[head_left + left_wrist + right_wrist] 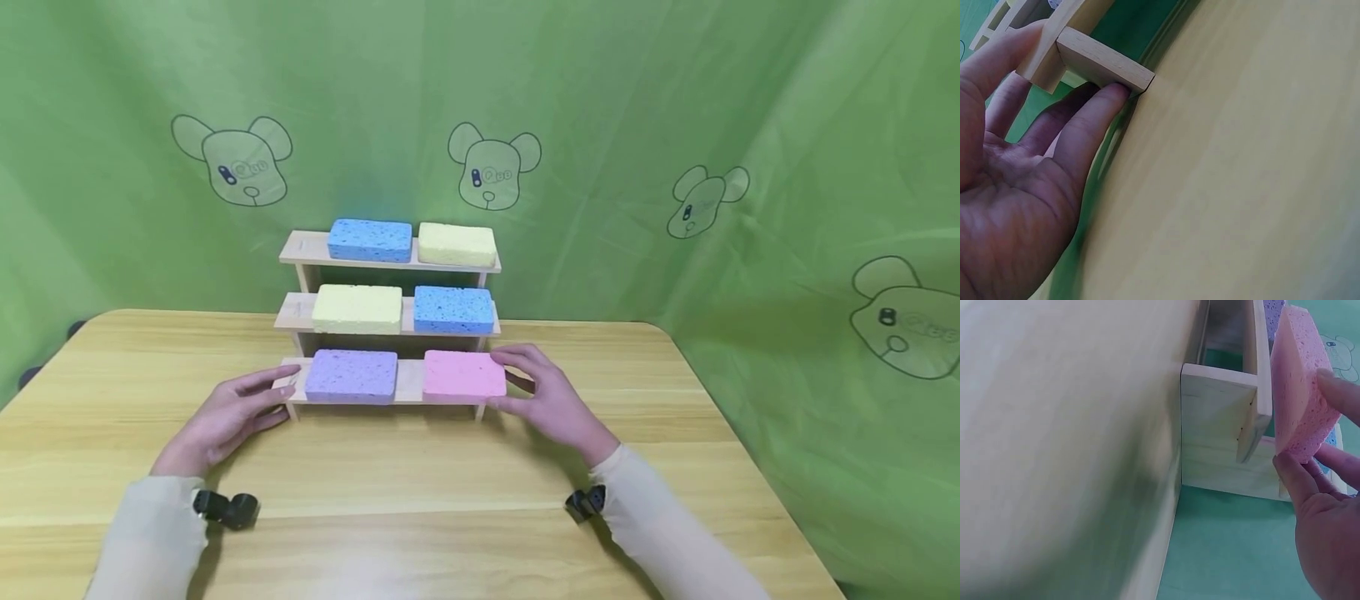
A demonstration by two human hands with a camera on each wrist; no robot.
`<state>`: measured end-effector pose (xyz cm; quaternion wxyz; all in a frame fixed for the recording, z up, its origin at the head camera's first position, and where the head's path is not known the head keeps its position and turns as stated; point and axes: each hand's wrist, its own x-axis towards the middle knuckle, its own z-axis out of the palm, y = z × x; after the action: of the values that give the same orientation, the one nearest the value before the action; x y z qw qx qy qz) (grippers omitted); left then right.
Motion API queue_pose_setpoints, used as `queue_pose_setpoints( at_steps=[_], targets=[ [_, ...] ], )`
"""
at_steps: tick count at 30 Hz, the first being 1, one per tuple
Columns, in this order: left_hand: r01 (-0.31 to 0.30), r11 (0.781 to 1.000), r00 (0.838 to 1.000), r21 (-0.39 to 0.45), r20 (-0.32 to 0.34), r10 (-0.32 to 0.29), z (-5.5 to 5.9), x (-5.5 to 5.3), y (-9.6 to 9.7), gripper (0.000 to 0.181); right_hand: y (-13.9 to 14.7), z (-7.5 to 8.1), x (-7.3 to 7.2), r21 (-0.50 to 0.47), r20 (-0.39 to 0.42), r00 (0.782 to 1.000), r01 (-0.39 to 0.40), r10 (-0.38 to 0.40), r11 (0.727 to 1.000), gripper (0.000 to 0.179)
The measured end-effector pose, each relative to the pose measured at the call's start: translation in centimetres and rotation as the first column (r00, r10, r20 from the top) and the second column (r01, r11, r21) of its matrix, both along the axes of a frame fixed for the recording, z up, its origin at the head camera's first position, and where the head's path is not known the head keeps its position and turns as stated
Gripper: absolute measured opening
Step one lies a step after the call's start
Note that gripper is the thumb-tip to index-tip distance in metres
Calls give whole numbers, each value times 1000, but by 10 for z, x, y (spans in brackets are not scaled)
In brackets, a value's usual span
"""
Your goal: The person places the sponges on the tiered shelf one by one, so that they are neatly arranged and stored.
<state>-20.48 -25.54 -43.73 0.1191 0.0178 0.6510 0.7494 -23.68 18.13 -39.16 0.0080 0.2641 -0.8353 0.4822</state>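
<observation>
A three-tier wooden step shelf [409, 382] stands on the table. My left hand [228, 417] holds the left end of its lowest tier; in the left wrist view, fingers touch the side panel [1105, 62]. At the lowest tier's right end, my right hand [553, 406] pinches a pink sponge [463, 375] by its right edge. The right wrist view shows thumb and fingers on the pink sponge [1297, 387], its underside close to the board; contact is hard to tell. A purple sponge [351, 377] lies left of the pink one.
On the middle tier lie a yellow sponge [357, 309] and a blue sponge [453, 310]. Another blue sponge [371, 240] and another yellow sponge [457, 245] lie on the top tier. A green curtain [600, 167] hangs behind and right of the wooden table [420, 508].
</observation>
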Motion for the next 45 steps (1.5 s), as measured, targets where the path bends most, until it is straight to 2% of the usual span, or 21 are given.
queue_pose_setpoints(
  at_steps=[10, 21, 33, 36, 41, 45],
  targets=[
    [-2, 1000, 1000, -5, -1, 2, -1, 0, -2, 51, -13, -1, -4, 34, -14, 1000, 21, -21, 999, 63],
    [-4, 1000, 1000, 11, 0, 4, -2, 1, -3, 51, -16, -6, -6, -43, 82, 996, -13, 17, 999, 63],
    [-13, 1000, 1000, 11, 0, 13, -3, 2, -6, 44, -21, -3, -6, 121, -20, 1000, 12, -9, 993, 61],
    [-8, 1000, 1000, 11, 1, 8, -3, 4, -6, 45, -19, -2, -6, 117, -18, 1000, 8, -6, 993, 60],
    [-14, 1000, 1000, -4, -3, 14, -3, 3, -5, 49, -11, -1, -8, 78, -36, 998, -45, 48, 996, 63],
    [-7, 999, 1000, -35, -15, 6, -1, 2, -4, 58, -2, 2, -8, 68, -44, 998, -40, 43, 997, 60]
  ],
)
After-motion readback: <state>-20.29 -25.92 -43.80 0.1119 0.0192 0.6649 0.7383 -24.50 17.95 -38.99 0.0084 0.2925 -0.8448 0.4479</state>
